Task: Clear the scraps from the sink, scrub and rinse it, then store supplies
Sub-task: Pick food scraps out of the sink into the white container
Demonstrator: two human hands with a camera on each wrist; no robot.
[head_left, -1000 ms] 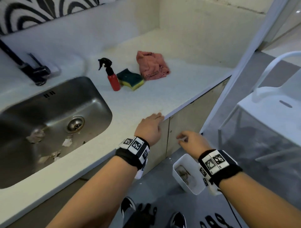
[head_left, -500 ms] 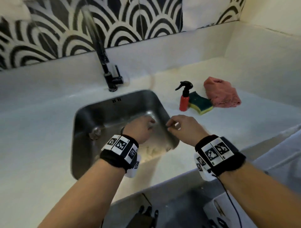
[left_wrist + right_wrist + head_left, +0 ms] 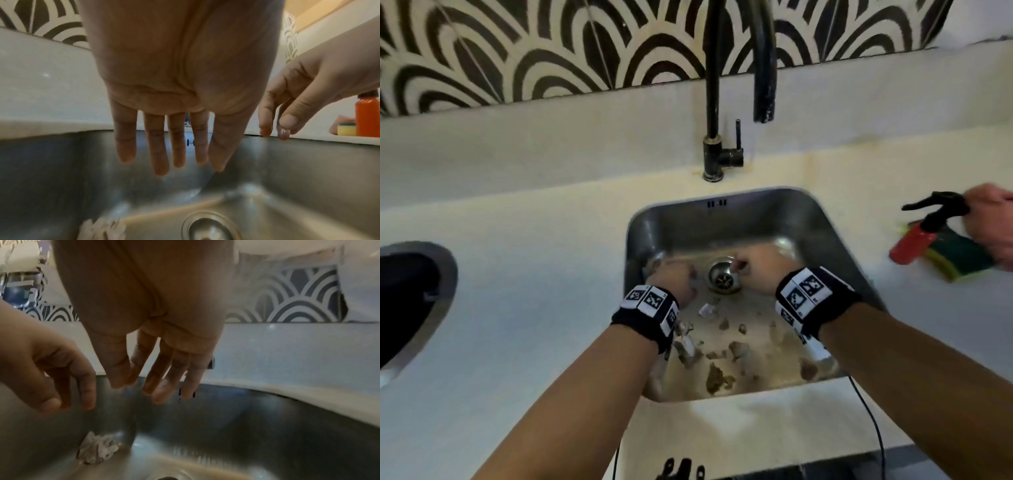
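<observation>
The steel sink (image 3: 756,212) is set in the white counter, and both of my hands hang inside it. My left hand (image 3: 674,277) hovers left of the drain (image 3: 722,277), fingers (image 3: 158,154) straight and pointing down, holding nothing. My right hand (image 3: 760,270) is just right of the drain with relaxed, empty fingers (image 3: 156,382). Several brown and white scraps (image 3: 717,377) lie on the sink floor near the front wall. A crumpled white scrap (image 3: 96,449) lies below my fingertips, left of the drain (image 3: 209,227).
A black tap (image 3: 712,137) stands behind the sink. To the right on the counter are a red spray bottle (image 3: 914,240), a green-and-yellow sponge (image 3: 962,263) and a pink cloth (image 3: 993,219). A grey-rimmed dark opening (image 3: 410,294) is at far left.
My view has swung from the cupboard front and floor tub up to the sink. Both hands moved from the counter edge into the sink bowl, beside the drain.
</observation>
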